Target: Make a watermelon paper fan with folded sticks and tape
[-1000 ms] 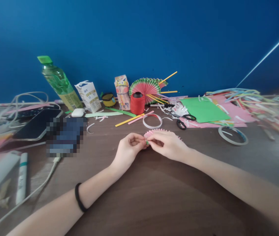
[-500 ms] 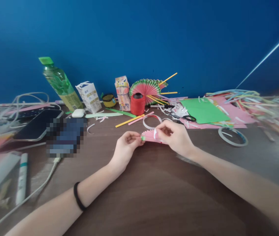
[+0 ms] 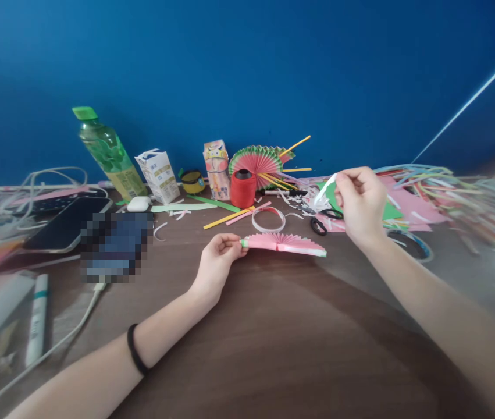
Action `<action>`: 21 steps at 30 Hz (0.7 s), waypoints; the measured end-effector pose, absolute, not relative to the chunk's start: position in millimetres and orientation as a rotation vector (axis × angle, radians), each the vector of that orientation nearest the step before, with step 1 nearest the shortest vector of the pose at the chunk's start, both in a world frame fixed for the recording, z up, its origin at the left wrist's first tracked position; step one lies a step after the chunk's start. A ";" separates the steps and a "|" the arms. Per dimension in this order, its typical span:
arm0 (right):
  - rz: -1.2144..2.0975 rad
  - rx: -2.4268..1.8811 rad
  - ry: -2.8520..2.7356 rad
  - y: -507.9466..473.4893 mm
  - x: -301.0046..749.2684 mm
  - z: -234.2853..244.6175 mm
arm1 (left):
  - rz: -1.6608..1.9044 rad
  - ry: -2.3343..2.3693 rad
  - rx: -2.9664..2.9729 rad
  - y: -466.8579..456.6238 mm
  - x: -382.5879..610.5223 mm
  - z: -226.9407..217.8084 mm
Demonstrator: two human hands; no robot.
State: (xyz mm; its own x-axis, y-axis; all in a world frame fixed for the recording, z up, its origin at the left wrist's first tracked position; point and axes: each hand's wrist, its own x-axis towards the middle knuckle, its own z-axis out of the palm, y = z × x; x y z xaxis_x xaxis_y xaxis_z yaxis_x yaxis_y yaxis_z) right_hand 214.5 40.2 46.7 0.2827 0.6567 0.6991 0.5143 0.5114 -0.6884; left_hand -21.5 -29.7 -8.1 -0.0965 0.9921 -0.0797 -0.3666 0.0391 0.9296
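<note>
A pleated pink paper fan (image 3: 291, 243) with green ends is spread just above the table. My left hand (image 3: 216, 265) pinches its left green end between thumb and fingers. A pale strip runs along the right half of its lower edge. Raised to the right, apart from the fan, my right hand (image 3: 362, 203) is closed on a thin white strip (image 3: 326, 189), which looks like tape backing. Black scissor handles (image 3: 319, 226) lie between the fan and the paper scraps.
Behind the fan stand a red thread spool (image 3: 242, 192), a finished watermelon-patterned fan (image 3: 258, 160) and a small box (image 3: 216, 169). A tape roll (image 3: 269, 220) lies in front. To the left are a green bottle (image 3: 110, 152), a carton (image 3: 157, 174) and a phone (image 3: 118, 241).
My right hand has left the fan and moved right and up, with the white strip in it. The fan's right half now shows. My left hand stays at its end.
</note>
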 end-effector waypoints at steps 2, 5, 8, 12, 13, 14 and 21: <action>0.045 -1.264 -1.563 44.5 222.7 48.3 | 1.403 1.032 0.838 -29.7 -21.5 -7.8; 0.108 -1.536 -1.974 47.6 228.3 46.5 | 1.407 1.030 0.831 -29.4 -21.7 -7.0; 0.149 -1.659 -2.130 44.8 224.3 45.5 | 1.416 1.027 0.823 -29.3 -22.0 -6.5; 0.071 -1.431 -2.119 26.4 208.5 57.4 | 1.417 1.027 0.827 -30.0 -22.1 -5.3; 0.114 -1.324 -2.211 19.7 203.9 61.5 | 1.417 1.029 0.825 -30.3 -21.9 -4.8; 0.172 -1.215 -2.338 12.8 199.6 65.1 | 1.419 1.031 0.823 -30.6 -21.7 -4.3; 0.114 -1.163 -2.747 -11.0 182.5 64.4 | 1.397 1.070 0.893 -30.3 -21.9 -2.7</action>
